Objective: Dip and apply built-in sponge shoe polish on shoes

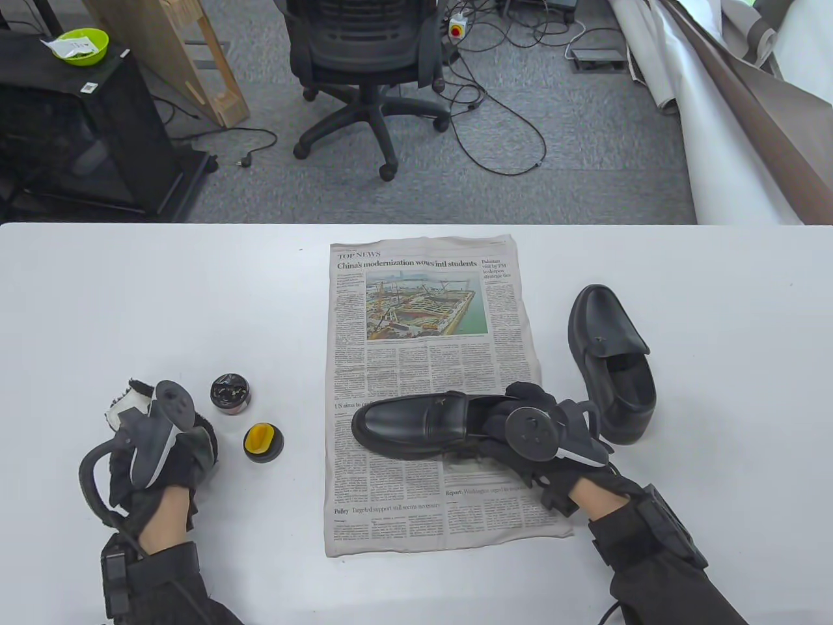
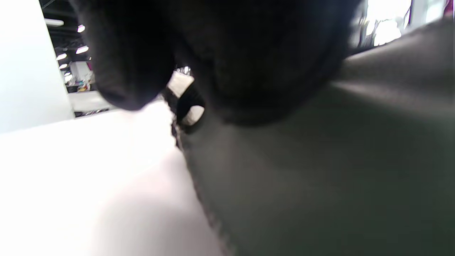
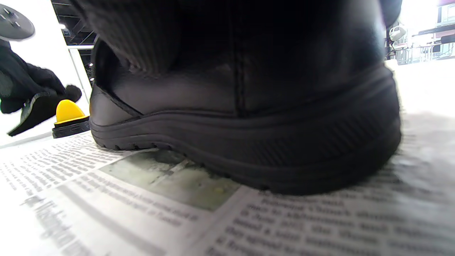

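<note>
White table, newspaper sheet spread at its centre. One black loafer lies across the sheet's lower half, toe to the left; the right hand grips its heel end, fingers reaching into the opening. Second loafer stands off the paper, just right of it. Left hand rests on the table well left of the sheet, closed around a cloth or mitt, white lining showing. Exact finger position not visible.

Open polish tin and its lid with the yellow sponge sit apart between the left hand and the paper.

Judged step: shoe positioned and steadied, polish not yet loaded. Next move likely calls for freeing the left hand, lifting the sponge lid by its rim, and dipping the sponge into the tin.
</note>
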{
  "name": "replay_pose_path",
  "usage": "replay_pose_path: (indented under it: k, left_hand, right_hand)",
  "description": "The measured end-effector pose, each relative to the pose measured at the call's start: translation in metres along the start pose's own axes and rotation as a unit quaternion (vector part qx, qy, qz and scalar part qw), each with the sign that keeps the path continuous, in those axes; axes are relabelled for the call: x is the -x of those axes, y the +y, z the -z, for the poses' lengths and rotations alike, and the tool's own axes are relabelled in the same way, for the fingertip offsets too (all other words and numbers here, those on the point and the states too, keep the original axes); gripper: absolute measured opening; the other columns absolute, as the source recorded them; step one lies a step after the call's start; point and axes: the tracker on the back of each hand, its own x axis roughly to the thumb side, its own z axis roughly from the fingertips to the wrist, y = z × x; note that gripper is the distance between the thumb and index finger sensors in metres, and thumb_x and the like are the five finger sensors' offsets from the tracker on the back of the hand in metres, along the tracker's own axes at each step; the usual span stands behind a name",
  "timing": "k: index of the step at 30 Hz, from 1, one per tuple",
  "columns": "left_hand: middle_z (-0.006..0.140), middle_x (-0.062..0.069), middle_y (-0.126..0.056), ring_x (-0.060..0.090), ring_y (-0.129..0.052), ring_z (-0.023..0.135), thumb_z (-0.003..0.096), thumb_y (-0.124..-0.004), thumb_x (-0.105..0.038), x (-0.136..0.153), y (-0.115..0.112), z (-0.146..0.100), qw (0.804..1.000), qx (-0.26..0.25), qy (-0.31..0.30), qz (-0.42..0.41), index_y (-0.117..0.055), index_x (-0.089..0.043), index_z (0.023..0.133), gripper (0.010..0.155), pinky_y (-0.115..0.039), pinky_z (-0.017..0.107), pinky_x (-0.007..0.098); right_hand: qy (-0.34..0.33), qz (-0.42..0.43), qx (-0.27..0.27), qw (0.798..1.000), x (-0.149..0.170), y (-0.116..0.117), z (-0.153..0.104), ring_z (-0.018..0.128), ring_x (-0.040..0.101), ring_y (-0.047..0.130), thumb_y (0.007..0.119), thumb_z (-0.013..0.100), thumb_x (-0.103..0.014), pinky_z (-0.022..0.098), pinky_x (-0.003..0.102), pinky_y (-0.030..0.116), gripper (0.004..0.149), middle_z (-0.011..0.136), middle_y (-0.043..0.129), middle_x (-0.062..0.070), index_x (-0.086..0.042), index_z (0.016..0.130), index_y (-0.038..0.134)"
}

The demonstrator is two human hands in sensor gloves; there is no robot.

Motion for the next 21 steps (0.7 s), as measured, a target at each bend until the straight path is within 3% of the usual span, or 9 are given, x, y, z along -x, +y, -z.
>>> replay_pose_path:
  k: [3,5,10,17,21]
  left_hand:
    - [0.058,-0.001,-0.102,-0.003,-0.101,0.015,0.0475,-0.082,-0.041,-0.019,0.029,-0.025,0.988,-0.055,-0.12,-0.081,-0.075,-0.031,0.087,0.042,-0.093,0.041,0.033]
    - [0.053,-0.002,-0.103,-0.002,-0.1,0.012,0.0469,-0.085,-0.043,-0.039,0.043,-0.043,0.974,-0.066,-0.189,-0.104,-0.078,-0.031,0.086,0.041,-0.093,0.041,0.034]
    - [0.053,-0.004,-0.103,0.0,-0.099,0.014,0.0466,-0.085,-0.046,-0.119,0.064,-0.095,0.929,-0.039,-0.351,-0.107,-0.08,-0.033,0.084,0.04,-0.092,0.044,0.035]
    - [0.054,-0.005,-0.103,-0.001,-0.1,0.014,0.0456,-0.084,-0.046,-0.226,0.05,-0.136,0.899,-0.046,-0.435,-0.035,-0.079,-0.035,0.084,0.04,-0.092,0.046,0.035]
    - [0.055,-0.005,-0.102,0.0,-0.1,0.015,0.0456,-0.083,-0.046,-0.25,0.037,-0.136,0.892,-0.034,-0.446,-0.068,-0.077,-0.034,0.085,0.042,-0.091,0.047,0.035]
  right_hand:
    - [0.002,-0.001,0.0,1.0,0.0,0.0,0.0,0.093,0.043,0.066,0.077,0.037,-0.056,0.071,0.058,0.063,0.04,0.084,0.088,-0.006,-0.034,0.068,0.088]
    - [0.002,-0.002,-0.001,1.0,0.0,0.0,0.0,0.093,0.043,0.066,0.078,0.037,-0.056,0.071,0.058,0.063,0.04,0.084,0.088,-0.005,-0.034,0.068,0.088]
    - [0.002,-0.001,-0.001,1.0,0.0,0.0,0.0,0.093,0.042,0.066,0.077,0.037,-0.056,0.071,0.058,0.062,0.04,0.084,0.088,-0.005,-0.033,0.068,0.088]
    - [0.001,-0.001,0.004,1.0,0.0,0.0,0.001,0.09,0.04,0.068,0.077,0.037,-0.056,0.071,0.056,0.063,0.04,0.085,0.087,-0.004,-0.034,0.068,0.088]
    - [0.0,0.002,0.006,1.0,0.0,0.001,0.001,0.09,0.04,0.067,0.077,0.037,-0.056,0.071,0.056,0.063,0.04,0.085,0.087,-0.004,-0.034,0.068,0.088]
